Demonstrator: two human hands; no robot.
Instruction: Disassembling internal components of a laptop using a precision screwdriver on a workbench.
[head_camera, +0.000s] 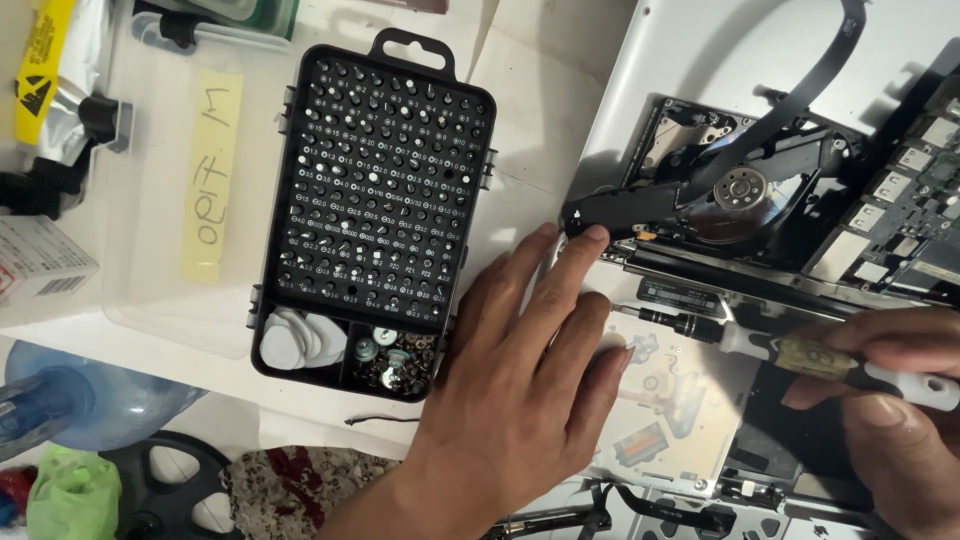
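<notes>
Far left: a silver bag with a yellow warning label, a small white box below it, a clear blue water bottle and a green plastic bag at the bottom edge. Next, a clear plastic lid with a yellow paper strip lying on the white table.

Then a black bit case, open, upright rows of screwdriver bits filling most of it; at its lower end two compartments, white picks in the left one, loose screws in the right one. Just beside the case's lower right corner, the left hand, palm down, fingers spread and straight, gripping nothing; index fingertip touching the end of a black bracket at the edge of the opened silver laptop, the other fingers resting on the metal plate inside it.

Further right, inside the laptop: a round disc drive with a flat black ribbon cable curving up over it, and a circuit board at the far right edge.

Lower right: the right hand, fingers closed around the handle of a screwdriver, held nearly level, its thin tip pointing left and ending close to the left hand's fingers, above the metal plate. Contact between tip and plate: cannot tell.
</notes>
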